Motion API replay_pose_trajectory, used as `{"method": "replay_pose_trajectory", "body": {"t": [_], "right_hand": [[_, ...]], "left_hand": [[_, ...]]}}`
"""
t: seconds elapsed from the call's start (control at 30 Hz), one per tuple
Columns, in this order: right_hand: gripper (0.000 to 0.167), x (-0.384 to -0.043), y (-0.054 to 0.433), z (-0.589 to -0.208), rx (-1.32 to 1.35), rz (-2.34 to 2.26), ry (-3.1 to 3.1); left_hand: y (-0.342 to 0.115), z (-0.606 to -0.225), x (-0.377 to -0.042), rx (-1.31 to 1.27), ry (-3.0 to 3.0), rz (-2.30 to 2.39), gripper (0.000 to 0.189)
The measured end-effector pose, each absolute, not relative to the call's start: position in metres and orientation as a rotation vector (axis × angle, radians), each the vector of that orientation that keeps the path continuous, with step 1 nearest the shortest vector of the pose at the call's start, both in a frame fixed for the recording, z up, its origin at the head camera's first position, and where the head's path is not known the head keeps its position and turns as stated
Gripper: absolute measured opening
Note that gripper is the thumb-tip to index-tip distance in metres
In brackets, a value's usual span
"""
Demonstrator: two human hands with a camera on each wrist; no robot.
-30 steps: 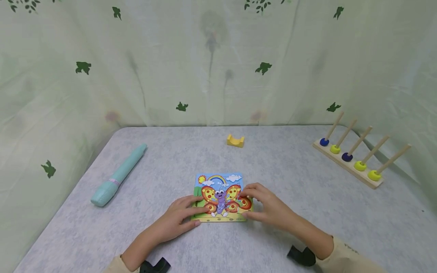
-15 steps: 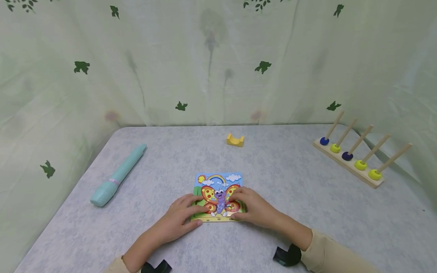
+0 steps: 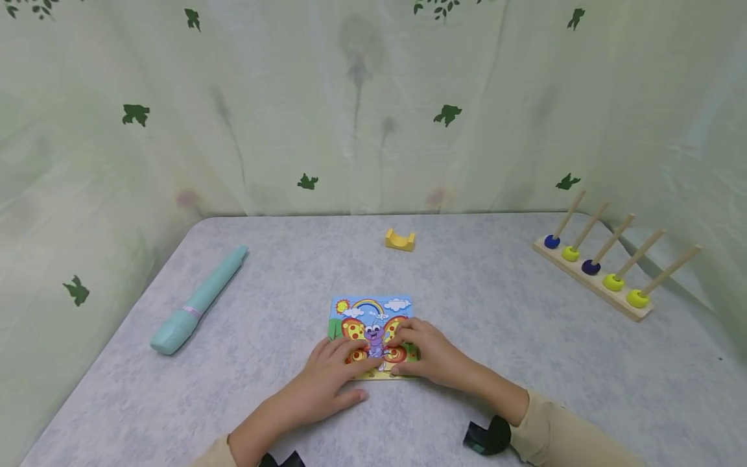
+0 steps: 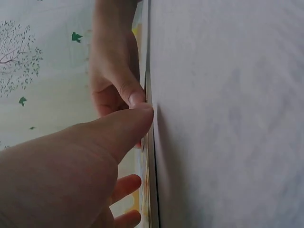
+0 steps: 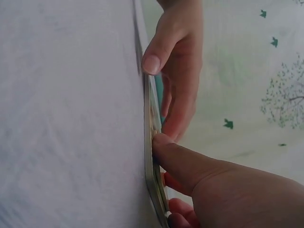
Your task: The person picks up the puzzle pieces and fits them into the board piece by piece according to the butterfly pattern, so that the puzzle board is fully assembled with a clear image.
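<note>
A butterfly jigsaw puzzle point(image 3: 373, 308) lies flat in its tray at the near middle of the table. My left hand point(image 3: 327, 383) rests over its lower left part with fingers extended, fingertips on the butterfly's body and lower wing. From the right, my right hand point(image 3: 438, 357) has thumb and curled fingers around a puzzle piece point(image 3: 396, 354) with a red spiral wing, at the lower right of the picture. In the right wrist view, the right thumb point(image 5: 166, 142) touches the upper layer of the puzzle. The fingers hide part of the picture.
On the left lies a closed teal folding umbrella point(image 3: 201, 301). A yellow U-shaped block point(image 3: 400, 240) sits toward the back. At the right stands a wooden peg rack point(image 3: 601, 285) with blue and yellow beads. A patterned curtain point(image 3: 373, 130) borders the table.
The right hand has moved left, bringing the spiral-wing piece from the puzzle's right edge onto the picture. The left hand has shifted right, farther over the puzzle.
</note>
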State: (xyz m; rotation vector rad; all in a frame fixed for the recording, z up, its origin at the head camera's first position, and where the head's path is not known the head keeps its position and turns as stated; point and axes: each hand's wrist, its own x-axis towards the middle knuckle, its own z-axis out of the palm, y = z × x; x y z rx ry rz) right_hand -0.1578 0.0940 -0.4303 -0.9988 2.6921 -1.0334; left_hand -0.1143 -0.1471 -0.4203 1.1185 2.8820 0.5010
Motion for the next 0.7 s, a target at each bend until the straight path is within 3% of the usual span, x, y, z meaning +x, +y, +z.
{"method": "replay_pose_trajectory", "body": {"t": [0.47, 0.57, 0.7], "right_hand": [[0.039, -0.16, 0.099, -0.428, -0.961, -1.012, 2.666], [0.049, -0.162, 0.102, -0.429, -0.912, -1.031, 2.665], [0.068, -0.163, 0.104, -0.429, -0.812, -0.946, 2.745]], "left_hand": [[-0.143, -0.421, -0.116, 1.136, 2.862, 0.489, 0.045], [-0.15, -0.423, -0.122, 1.111, 2.845, 0.603, 0.048], [-0.165, -0.422, -0.132, 0.869, 2.862, 0.806, 0.063]]}}
